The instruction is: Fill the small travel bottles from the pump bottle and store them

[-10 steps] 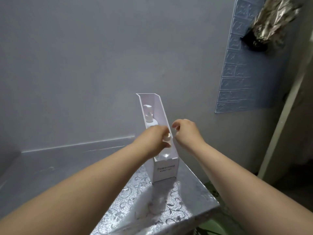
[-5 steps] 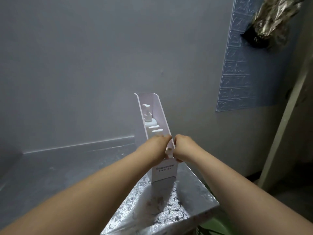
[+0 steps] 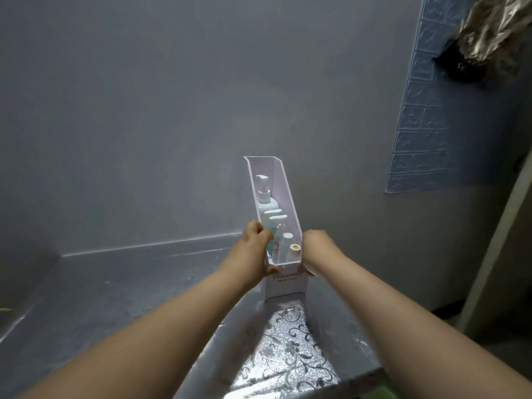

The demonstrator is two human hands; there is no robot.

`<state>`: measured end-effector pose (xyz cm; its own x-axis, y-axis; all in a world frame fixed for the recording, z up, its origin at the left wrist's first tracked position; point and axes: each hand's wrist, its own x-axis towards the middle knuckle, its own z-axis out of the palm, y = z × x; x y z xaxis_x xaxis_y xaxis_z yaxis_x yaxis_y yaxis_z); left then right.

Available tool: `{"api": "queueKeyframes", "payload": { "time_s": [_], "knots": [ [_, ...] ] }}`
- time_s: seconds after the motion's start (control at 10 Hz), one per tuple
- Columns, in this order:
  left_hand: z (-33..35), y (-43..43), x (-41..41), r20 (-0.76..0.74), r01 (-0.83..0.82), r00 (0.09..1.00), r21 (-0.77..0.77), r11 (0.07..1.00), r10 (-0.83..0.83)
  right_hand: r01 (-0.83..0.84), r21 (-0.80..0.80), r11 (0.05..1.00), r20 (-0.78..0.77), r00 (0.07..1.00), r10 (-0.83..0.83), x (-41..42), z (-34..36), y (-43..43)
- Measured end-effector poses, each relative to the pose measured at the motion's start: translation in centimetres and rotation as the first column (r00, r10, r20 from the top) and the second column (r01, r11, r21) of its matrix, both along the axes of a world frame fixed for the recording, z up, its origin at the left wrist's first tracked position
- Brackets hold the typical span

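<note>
Left hand [image 3: 257, 250]: pressed to the left wall of the white organiser box [image 3: 283, 285], fingers [image 3: 266, 236] hooked over the rim and narrow, the thumb lying across the low front lip; it holds the box itself, no bottle

Right hand [image 3: 316, 251]: flat against the right wall opposite, gripping from outside; its fingers are mostly hidden behind the wall, so their curl cannot be told

Why both hands: one on each side clamps the tall, narrow box so it does not tip; this looks like a grip for steadying or shifting it, though which cannot be told

Pump bottle [image 3: 266, 197]: upright at the deep back end, where the high rear wall shelters its tall head

Small travel bottles [image 3: 290, 249]: stood upright in the shallow front, just beside one another; the nearest shows a pale round top, and the low lip keeps them reachable

Box position: on the counter [image 3: 288, 355] near its right corner, back end towards the grey wall [image 3: 144, 110], well clear of the front edge

Stage, as a judgement: everything sits in the box, so either gathering for filling or storing away; whether the small ones are full cannot be seen
</note>
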<state>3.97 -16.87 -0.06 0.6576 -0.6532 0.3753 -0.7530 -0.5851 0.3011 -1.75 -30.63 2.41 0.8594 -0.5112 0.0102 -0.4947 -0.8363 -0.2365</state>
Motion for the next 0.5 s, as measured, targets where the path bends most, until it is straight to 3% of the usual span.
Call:
{"api": "queueKeyframes", "payload": {
  "time_s": [0.2,0.4,0.5],
  "knots": [
    [-0.3,-0.8,2.3,-0.039,-0.020,0.999,-0.048,0.999,0.018,0.021,-0.011,1.000,0.062,0.998,-0.020,2.5,-0.3,-0.6],
    [-0.6,0.1,2.2,0.007,-0.032,0.999,0.015,0.999,0.032,0.052,-0.081,0.995,0.017,0.999,-0.051,2.3,-0.4,-0.3],
    [0.7,1.6,1.6,0.014,-0.073,0.997,-0.007,0.997,0.073,0.070,-0.090,0.994,0.143,0.988,-0.057,1.8,0.9,0.7]
  ]
}}
